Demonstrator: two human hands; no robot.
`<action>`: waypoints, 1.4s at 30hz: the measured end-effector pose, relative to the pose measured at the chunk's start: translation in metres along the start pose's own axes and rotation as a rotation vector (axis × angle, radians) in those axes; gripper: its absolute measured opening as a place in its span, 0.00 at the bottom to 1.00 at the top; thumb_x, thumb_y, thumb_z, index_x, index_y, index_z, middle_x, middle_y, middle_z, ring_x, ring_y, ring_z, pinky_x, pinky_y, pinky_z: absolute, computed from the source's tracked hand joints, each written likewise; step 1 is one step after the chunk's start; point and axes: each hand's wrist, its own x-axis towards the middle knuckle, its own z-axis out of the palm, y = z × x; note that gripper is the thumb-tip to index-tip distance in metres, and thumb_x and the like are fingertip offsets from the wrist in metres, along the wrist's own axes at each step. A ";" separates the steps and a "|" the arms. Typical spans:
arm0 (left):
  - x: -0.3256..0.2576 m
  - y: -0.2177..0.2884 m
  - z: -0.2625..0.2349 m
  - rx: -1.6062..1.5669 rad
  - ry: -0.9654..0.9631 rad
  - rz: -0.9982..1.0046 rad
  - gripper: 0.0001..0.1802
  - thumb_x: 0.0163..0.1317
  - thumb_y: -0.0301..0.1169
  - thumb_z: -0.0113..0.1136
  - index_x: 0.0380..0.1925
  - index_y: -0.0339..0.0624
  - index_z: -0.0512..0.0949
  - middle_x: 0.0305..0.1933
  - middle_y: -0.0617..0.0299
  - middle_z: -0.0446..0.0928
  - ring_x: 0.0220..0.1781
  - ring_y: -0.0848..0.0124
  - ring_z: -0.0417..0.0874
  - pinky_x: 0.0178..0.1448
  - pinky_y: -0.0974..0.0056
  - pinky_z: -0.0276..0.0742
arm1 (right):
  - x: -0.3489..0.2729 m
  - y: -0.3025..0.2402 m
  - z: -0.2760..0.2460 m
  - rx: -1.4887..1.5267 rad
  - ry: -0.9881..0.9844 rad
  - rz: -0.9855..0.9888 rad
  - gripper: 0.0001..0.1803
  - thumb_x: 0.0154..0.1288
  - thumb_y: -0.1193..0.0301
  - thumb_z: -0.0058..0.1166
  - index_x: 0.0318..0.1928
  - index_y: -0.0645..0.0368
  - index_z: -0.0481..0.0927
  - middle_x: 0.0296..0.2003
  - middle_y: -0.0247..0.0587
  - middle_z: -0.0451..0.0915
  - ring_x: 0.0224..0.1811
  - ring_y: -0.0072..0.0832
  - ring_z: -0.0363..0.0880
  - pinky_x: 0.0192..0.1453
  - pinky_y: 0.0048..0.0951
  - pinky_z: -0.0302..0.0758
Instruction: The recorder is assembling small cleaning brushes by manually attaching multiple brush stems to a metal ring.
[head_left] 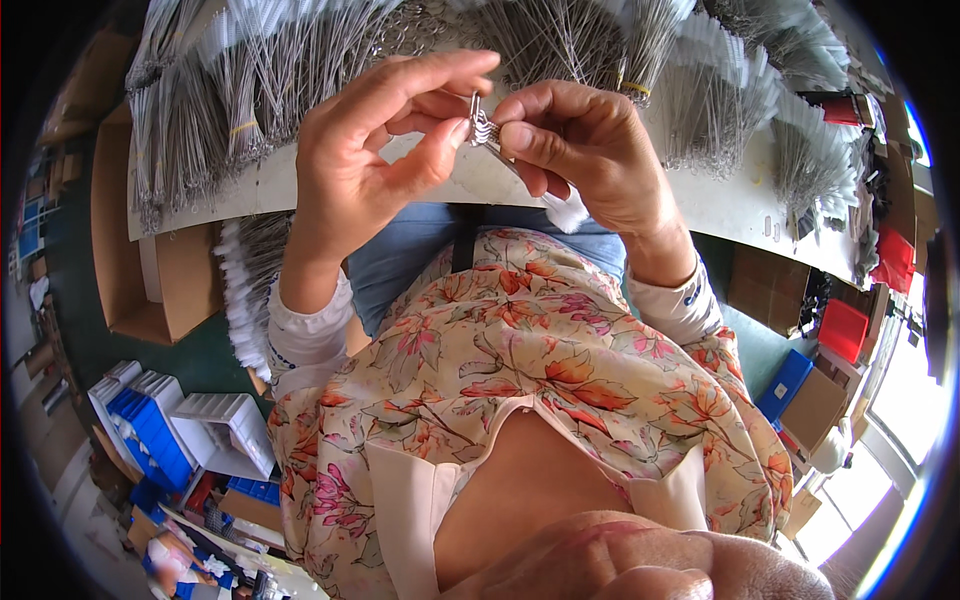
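Above the near edge of the worktable (240,198), my two hands meet. My right hand (605,150) is closed in a pinch on a few thin wire brushes, their looped wire ends (486,131) poking out toward the left. White bristles (567,213) show below its fingers. My left hand (360,150) has its thumb tip against a small metal ring (475,104) at those loops; its index finger arches over the top. Exactly how the ring passes through the loops is too small to tell.
Bundles of wire brushes (690,110) with white bristles cover the table's far side, some tied with yellow bands. More brushes (250,290) hang below the left edge. An open cardboard box (180,300) stands at left, with white and blue bins (150,430) nearer.
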 end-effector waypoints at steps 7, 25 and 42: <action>-0.012 -0.008 -0.001 -0.687 0.063 -0.504 0.06 0.59 0.26 0.56 0.35 0.36 0.77 0.27 0.64 0.75 0.25 0.78 0.75 0.29 0.76 0.72 | 0.003 0.006 0.009 0.122 -0.027 -0.031 0.10 0.61 0.69 0.55 0.37 0.64 0.77 0.21 0.28 0.73 0.20 0.11 0.68 0.20 0.12 0.61; -0.044 0.024 -0.026 -0.239 0.048 -0.565 0.10 0.63 0.31 0.52 0.35 0.34 0.77 0.24 0.65 0.74 0.25 0.79 0.74 0.28 0.75 0.71 | 0.015 0.034 0.034 0.135 -0.123 -0.057 0.07 0.61 0.74 0.54 0.39 0.64 0.76 0.22 0.32 0.75 0.20 0.13 0.70 0.21 0.13 0.63; -0.121 0.053 -0.085 0.326 0.190 -0.566 0.07 0.61 0.29 0.51 0.30 0.35 0.74 0.26 0.59 0.77 0.25 0.74 0.77 0.32 0.71 0.74 | 0.026 0.093 0.069 -0.188 -0.277 0.018 0.07 0.59 0.78 0.53 0.38 0.68 0.76 0.31 0.37 0.78 0.33 0.20 0.74 0.38 0.18 0.70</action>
